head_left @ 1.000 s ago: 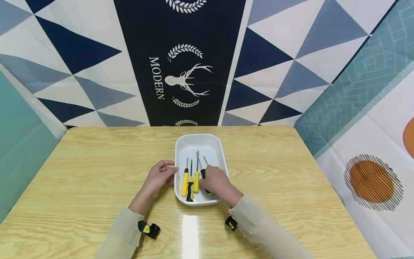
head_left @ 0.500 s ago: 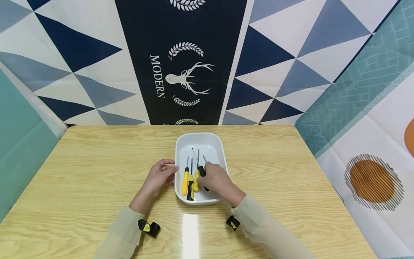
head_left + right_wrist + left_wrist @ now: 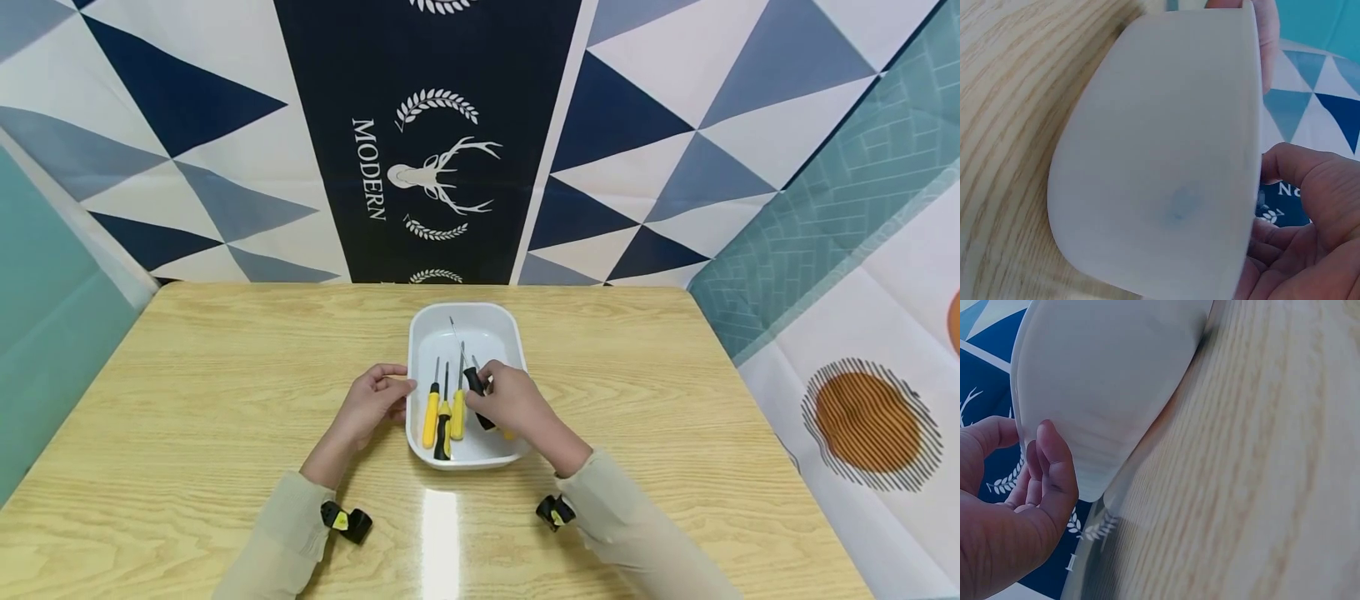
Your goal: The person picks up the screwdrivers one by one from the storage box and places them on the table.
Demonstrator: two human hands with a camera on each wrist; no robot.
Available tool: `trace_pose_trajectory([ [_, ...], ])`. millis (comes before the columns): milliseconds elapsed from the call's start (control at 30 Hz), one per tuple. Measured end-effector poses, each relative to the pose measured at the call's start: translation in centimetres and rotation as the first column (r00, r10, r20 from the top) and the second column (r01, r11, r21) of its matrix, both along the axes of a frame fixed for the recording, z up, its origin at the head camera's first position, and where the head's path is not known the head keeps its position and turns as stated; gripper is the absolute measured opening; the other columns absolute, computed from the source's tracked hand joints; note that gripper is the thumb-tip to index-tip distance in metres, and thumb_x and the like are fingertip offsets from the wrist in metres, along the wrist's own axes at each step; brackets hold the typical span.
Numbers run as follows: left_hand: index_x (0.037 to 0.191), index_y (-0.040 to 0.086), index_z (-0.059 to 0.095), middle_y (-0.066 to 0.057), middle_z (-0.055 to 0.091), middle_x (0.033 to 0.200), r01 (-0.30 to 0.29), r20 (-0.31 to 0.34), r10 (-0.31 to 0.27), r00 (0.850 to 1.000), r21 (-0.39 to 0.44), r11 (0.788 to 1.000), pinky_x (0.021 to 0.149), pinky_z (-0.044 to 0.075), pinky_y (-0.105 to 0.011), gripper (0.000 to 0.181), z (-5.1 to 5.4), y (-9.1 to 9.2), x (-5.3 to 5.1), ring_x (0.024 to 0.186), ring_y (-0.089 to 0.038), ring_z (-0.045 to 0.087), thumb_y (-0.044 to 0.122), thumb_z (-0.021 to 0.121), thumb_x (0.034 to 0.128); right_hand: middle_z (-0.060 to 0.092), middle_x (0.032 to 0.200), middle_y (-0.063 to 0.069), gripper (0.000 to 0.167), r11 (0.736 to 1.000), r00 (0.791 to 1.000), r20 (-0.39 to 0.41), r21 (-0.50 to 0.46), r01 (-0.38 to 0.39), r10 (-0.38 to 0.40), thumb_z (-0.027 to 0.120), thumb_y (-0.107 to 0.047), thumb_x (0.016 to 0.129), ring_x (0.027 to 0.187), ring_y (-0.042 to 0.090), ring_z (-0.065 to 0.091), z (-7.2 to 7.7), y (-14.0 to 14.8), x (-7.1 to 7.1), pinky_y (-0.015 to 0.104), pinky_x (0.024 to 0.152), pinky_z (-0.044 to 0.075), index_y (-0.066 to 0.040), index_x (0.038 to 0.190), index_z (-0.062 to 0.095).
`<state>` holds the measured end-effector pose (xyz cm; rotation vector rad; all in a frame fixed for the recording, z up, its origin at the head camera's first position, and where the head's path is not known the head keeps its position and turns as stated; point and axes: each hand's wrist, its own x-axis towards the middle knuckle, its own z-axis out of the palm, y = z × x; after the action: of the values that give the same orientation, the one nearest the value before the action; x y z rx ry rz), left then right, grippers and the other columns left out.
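Observation:
A white plastic tub (image 3: 465, 306) sits on the table with several screwdrivers inside. In the head view my right hand (image 3: 517, 404) grips a black-handled screwdriver (image 3: 474, 382) over the tub's right half, its thin shaft pointing away. Left of it lie a yellow screwdriver (image 3: 431, 415), a black-and-yellow screwdriver (image 3: 442, 435) and another yellow one (image 3: 458, 414). One more is mostly hidden beneath my right hand. My left hand (image 3: 370, 406) pinches the tub's left rim, thumb at the edge and fingers along the outer wall (image 3: 1104, 394). In the right wrist view the tub wall (image 3: 1154, 137) hides the screwdriver.
The wood-grain table (image 3: 247, 375) spreads out on both sides of the tub. A patterned cloth wall (image 3: 442, 167) rises behind its far edge. Each wrist wears a black strap-mounted camera, such as the left one (image 3: 347, 522).
My right hand has raised the black-handled screwdriver from among the others, and its shaft has swung across to the left. The left hand stays at the rim. The head view has shifted slightly.

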<state>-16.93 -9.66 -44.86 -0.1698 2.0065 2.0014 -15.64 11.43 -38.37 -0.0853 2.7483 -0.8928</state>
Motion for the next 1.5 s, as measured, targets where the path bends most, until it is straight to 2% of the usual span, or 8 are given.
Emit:
trace_pose_trajectory([
  [267, 0.123, 0.000, 0.048, -0.004, 0.065, 0.087, -0.003, 0.006, 0.003, 1.000, 0.004, 1.000, 0.062, 0.055, -0.024, 0.037, 0.0, 0.0, 0.1, 0.065, -0.009, 0.060, 0.011, 0.058, 0.0900, 0.057, 0.078, 0.004, 0.030, 0.997, 0.999, 0.006, -0.057, 0.044, -0.043, 0.065, -0.025, 0.084, 0.059, 0.014, 0.050, 1.1, 1.2, 0.0, 0.023, 0.050, 0.040, -0.006, 0.106, 0.060],
  [400, 0.123, -0.001, 0.048, -0.004, 0.064, 0.086, -0.002, 0.003, 0.002, 1.000, 0.009, 1.000, 0.062, 0.055, -0.023, 0.037, -0.2, -0.1, 0.0, 0.065, -0.009, 0.060, 0.012, 0.059, 0.0903, 0.058, 0.085, 0.007, 0.032, 0.987, 0.997, 0.056, -0.154, 0.053, -0.044, 0.062, -0.024, 0.086, 0.062, 0.014, 0.056, 1.3, 2.2, -0.2, 0.030, 0.054, 0.052, -0.005, 0.111, 0.058],
  [533, 0.123, -0.001, 0.048, -0.005, 0.064, 0.087, 0.000, 0.002, 0.000, 1.000, 0.012, 1.000, 0.062, 0.055, -0.023, 0.036, -0.3, -0.1, 0.0, 0.065, -0.010, 0.061, 0.012, 0.058, 0.0905, 0.058, 0.091, 0.010, 0.034, 0.973, 0.993, 0.102, -0.221, 0.073, -0.052, 0.060, -0.023, 0.088, 0.068, 0.016, 0.059, 1.5, 3.1, -0.4, 0.033, 0.059, 0.056, -0.005, 0.115, 0.056],
  [800, 0.124, -0.001, 0.047, -0.003, 0.064, 0.086, 0.001, 0.004, -0.002, 1.000, 0.023, 1.000, 0.061, 0.055, -0.023, 0.037, -0.3, 0.0, 0.0, 0.064, -0.008, 0.060, 0.012, 0.058, 0.0906, 0.058, 0.094, 0.011, 0.034, 0.966, 0.989, 0.119, -0.231, 0.113, -0.087, 0.060, -0.022, 0.089, 0.073, 0.017, 0.058, 1.6, 4.3, -0.4, 0.028, 0.058, 0.055, -0.004, 0.118, 0.054],
  [1067, 0.124, -0.001, 0.047, -0.003, 0.064, 0.086, 0.005, 0.008, -0.005, 1.000, 0.019, 1.000, 0.061, 0.055, -0.023, 0.037, -0.2, 0.0, 0.1, 0.063, -0.009, 0.060, 0.012, 0.058, 0.0909, 0.060, 0.096, 0.013, 0.034, 0.959, 0.989, 0.116, -0.257, 0.118, -0.091, 0.059, -0.022, 0.090, 0.076, 0.017, 0.062, 1.8, 5.5, -0.4, 0.032, 0.061, 0.057, -0.002, 0.118, 0.054],
  [1500, 0.124, 0.000, 0.047, -0.003, 0.063, 0.084, 0.006, 0.012, -0.006, 1.000, 0.016, 1.000, 0.060, 0.055, -0.023, 0.037, -0.2, 0.0, 0.1, 0.062, -0.008, 0.059, 0.013, 0.058, 0.0912, 0.058, 0.098, 0.013, 0.042, 0.943, 0.988, 0.110, -0.303, 0.139, -0.111, 0.058, -0.023, 0.091, 0.085, 0.019, 0.059, 1.9, 7.6, -0.4, 0.031, 0.062, 0.057, 0.002, 0.124, 0.050],
])
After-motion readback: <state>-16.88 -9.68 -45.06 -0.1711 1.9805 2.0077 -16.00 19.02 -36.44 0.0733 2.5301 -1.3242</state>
